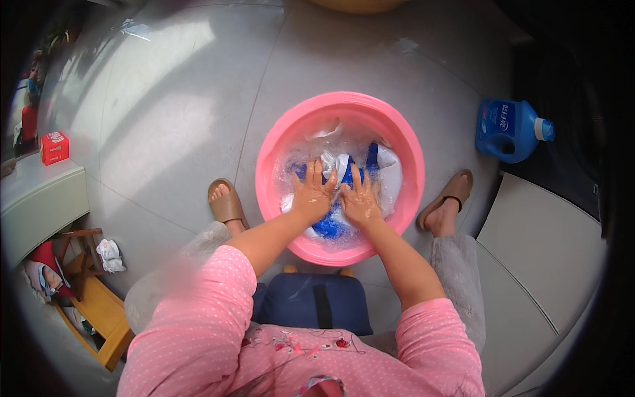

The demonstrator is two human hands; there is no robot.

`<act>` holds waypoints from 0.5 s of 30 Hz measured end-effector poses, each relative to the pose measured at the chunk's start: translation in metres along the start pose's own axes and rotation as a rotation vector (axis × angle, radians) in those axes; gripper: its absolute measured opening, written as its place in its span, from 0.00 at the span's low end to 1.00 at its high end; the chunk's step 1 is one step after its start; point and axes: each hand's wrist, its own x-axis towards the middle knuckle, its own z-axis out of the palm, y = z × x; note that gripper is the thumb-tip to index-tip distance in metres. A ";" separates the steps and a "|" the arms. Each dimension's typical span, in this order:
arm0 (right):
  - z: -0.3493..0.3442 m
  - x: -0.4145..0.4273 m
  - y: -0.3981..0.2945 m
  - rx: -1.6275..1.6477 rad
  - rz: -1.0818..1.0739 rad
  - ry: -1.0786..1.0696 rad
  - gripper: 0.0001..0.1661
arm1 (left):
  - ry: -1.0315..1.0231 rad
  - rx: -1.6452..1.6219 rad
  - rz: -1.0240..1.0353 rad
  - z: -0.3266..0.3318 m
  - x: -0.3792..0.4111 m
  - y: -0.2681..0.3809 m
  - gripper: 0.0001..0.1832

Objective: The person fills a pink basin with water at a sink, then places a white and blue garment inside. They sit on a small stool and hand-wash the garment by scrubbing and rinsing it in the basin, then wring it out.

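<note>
A round pink plastic basin (341, 99) stands on the floor between my feet, with sudsy water and wet white and blue cloth (389, 173) in it. My left hand (312, 196) lies over the cloth left of the basin's middle, fingers spread and wet. Beside it my right hand (361, 198) rests on the cloth, its fingers also spread. The two thumbs are close together; whether they touch I cannot tell. Neither hand is closed on the fabric as far as I can see. Bubbles and the hands hide part of the cloth.
A blue detergent bottle (506, 130) is at the right, near a pale cabinet (540, 238). A dark blue padded seat (342, 302) is below the basin. At the left are a red package (54, 148) on a pale surface and a wooden rack (101, 312). A yellow rim (359, 4) shows at the top.
</note>
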 end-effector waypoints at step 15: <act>-0.024 0.101 0.016 0.354 0.385 0.162 0.25 | -0.475 -0.608 -0.173 -0.085 0.088 -0.035 0.35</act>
